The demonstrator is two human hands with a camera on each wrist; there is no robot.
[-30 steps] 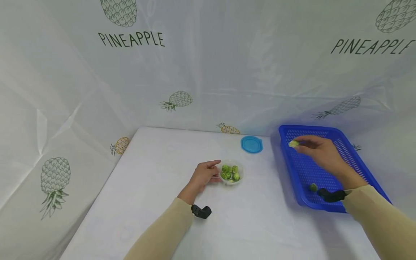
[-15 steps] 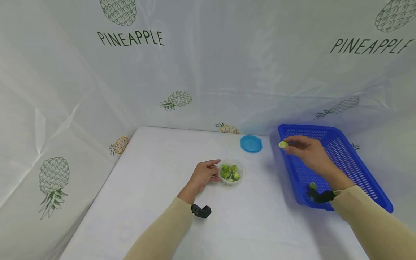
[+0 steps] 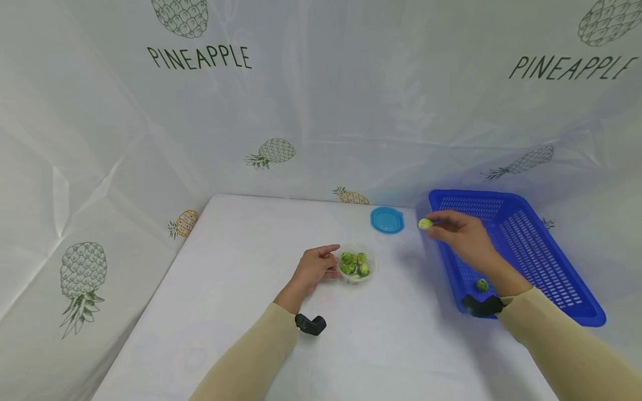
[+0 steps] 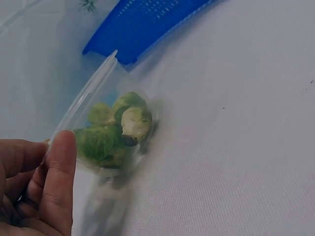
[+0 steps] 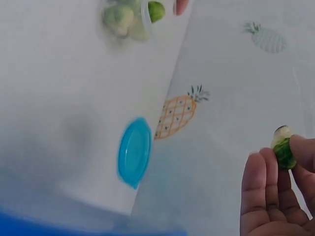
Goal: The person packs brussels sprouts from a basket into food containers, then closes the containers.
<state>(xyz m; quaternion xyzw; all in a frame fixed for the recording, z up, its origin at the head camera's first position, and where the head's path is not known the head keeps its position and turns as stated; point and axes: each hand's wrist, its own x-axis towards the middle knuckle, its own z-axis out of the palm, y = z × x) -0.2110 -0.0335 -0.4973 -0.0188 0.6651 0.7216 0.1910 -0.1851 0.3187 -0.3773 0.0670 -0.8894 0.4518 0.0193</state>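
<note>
At the rim of a small clear plastic bowl, my left hand pinches the edge between thumb and fingers; the left wrist view shows this close up. Several green Brussels sprouts lie inside the bowl, which stands on the white table. My right hand holds one Brussels sprout between thumb and fingertips, raised above the basket's left edge. In the right wrist view that sprout shows its pale cut end upward. Another sprout sits in the blue basket, near its front.
A round blue lid lies flat near the table's back edge, between bowl and basket. The basket has perforated walls and stands at the right of the table. A white sheet printed with pineapples hangs behind.
My right hand has carried its Brussels sprout leftward, from over the basket's interior to its left rim. The sprout in the basket shows more fully. My left hand stays at the bowl.
</note>
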